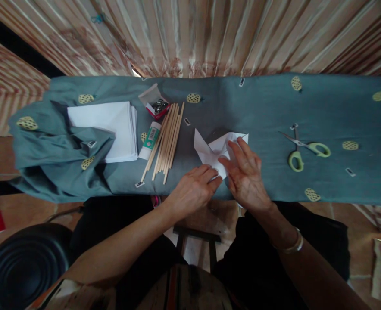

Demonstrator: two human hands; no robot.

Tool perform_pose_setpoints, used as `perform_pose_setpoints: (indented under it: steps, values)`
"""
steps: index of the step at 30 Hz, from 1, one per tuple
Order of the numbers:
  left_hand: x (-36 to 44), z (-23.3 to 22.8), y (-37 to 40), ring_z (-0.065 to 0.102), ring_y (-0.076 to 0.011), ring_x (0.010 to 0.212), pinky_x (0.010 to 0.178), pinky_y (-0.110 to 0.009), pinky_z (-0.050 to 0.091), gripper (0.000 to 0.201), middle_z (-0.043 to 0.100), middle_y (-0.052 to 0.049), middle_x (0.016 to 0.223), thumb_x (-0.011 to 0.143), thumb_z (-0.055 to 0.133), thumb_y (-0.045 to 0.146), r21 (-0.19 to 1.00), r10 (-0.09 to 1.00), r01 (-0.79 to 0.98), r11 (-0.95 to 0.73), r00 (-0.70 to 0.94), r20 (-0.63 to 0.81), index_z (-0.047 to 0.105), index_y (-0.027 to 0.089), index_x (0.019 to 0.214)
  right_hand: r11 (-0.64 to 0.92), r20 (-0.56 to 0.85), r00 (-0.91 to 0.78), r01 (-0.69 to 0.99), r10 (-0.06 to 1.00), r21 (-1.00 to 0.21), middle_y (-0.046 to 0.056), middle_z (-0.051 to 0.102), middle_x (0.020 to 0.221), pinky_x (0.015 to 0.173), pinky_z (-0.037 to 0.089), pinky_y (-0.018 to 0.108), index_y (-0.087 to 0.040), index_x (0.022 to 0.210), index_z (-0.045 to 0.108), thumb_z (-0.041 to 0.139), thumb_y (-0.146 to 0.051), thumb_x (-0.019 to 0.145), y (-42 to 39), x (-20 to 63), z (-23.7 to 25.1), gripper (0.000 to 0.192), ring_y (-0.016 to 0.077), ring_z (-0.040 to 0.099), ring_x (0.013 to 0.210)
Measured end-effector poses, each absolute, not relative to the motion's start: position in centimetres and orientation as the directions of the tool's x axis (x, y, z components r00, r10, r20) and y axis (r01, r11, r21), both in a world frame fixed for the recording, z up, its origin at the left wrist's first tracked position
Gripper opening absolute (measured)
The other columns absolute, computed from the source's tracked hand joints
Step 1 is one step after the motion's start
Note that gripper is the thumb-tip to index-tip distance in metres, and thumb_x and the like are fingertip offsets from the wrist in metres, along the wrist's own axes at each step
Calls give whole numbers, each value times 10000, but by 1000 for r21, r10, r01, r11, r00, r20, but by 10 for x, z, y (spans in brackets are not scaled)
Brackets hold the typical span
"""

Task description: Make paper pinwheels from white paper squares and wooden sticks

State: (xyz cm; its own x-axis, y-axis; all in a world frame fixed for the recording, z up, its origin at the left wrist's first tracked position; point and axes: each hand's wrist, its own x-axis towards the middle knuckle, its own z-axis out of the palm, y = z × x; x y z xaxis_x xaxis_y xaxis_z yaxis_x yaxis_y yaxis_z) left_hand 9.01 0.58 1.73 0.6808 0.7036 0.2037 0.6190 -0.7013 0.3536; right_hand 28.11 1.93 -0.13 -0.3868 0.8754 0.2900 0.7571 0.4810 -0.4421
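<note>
A piece of folded white paper (214,158) lies near the front edge of the cloth-covered table, its corners standing up like pinwheel blades. My left hand (195,185) grips the paper's lower left part, fingers curled and pressed together. On its right side, my right hand (245,172) touches the paper with thumb and fingers, the fingertips resting on a folded flap. To the left lie several thin wooden sticks (169,142). Open scissors (302,147) with green handles rest to the right of my hands.
A glue stick (151,140) lies beside the sticks. Behind it sits an open small box (156,105) of metal pins or clips. A stack of white paper (121,133) is partly under bunched grey-green cloth (61,159). A striped curtain (190,38) hangs behind the table.
</note>
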Motion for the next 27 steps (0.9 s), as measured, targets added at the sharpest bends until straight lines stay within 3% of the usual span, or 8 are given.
perform_pose_setpoints:
  steps: [7, 12, 15, 19, 23, 27]
  values:
    - [94, 18, 6, 618, -246, 973, 810, -375, 572, 152, 664, -110, 994, 948, 522, 155, 356, 708, 624, -695, 679, 192, 657, 102, 991, 456, 240, -388, 732, 890, -506, -13, 377, 1608, 1233, 202, 544, -338, 1269, 587, 443, -178, 951, 17, 276, -6, 384, 293, 202, 1537]
    - [96, 17, 7, 612, -231, 931, 805, -362, 563, 139, 662, -97, 961, 942, 543, 160, 336, 711, 637, -694, 678, 183, 659, 99, 989, 564, 385, -444, 770, 809, -299, 47, 440, 1564, 1179, 317, 529, -281, 1289, 560, 423, -171, 985, 18, 273, -14, 351, 259, 209, 1538]
    - [97, 18, 8, 612, -227, 910, 795, -356, 560, 149, 663, -93, 943, 952, 530, 171, 327, 720, 649, -687, 670, 183, 660, 100, 966, 565, 425, -437, 788, 793, -244, 79, 468, 1538, 1155, 346, 524, -260, 1249, 581, 428, -168, 989, 18, 271, -16, 316, 260, 222, 1534]
    - [98, 18, 9, 613, -227, 917, 809, -357, 558, 137, 670, -96, 958, 948, 544, 184, 318, 721, 652, -688, 666, 191, 658, 107, 947, 556, 423, -416, 779, 805, -291, 58, 403, 1583, 1141, 350, 559, -257, 1191, 635, 424, -135, 961, 18, 277, -8, 335, 291, 211, 1535]
    - [97, 18, 8, 615, -241, 929, 819, -366, 558, 128, 679, -95, 976, 936, 577, 189, 296, 714, 652, -698, 668, 212, 661, 101, 975, 494, 367, -347, 734, 863, -467, 1, 435, 1565, 1191, 330, 533, -308, 1300, 613, 405, -127, 927, 31, 298, 1, 463, 266, 280, 1513]
    - [95, 18, 7, 615, -237, 923, 803, -359, 557, 140, 688, -94, 995, 948, 559, 192, 291, 708, 648, -704, 672, 216, 663, 106, 984, 338, 300, -202, 779, 932, -528, 81, 525, 1499, 1186, 347, 544, -237, 1360, 588, 445, -238, 939, 58, 315, 1, 444, 299, 429, 1430]
